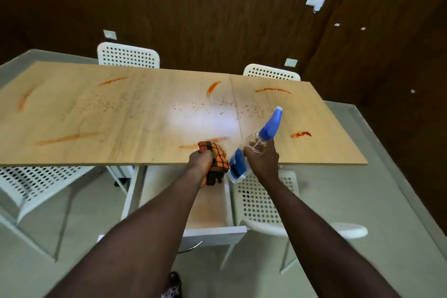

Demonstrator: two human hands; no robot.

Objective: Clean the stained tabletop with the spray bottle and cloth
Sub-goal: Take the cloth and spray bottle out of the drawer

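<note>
The left hand [199,161] grips a bunched orange-and-brown checked cloth [216,155], fingers curled round it, at the near edge of the light wooden tabletop [121,126], right of its middle. Just beside it the right hand [262,161] holds a clear plastic spray bottle with blue label and blue trigger head [267,129]. Its fingers wrap the bottle's neck, and the tilted nozzle points over the table toward the far right corner. Orange-red smears [70,138] lie near the near edge, the far edge and the left end. White perforated chairs stand at the far edge [128,55] and the near edge [261,198].
</note>
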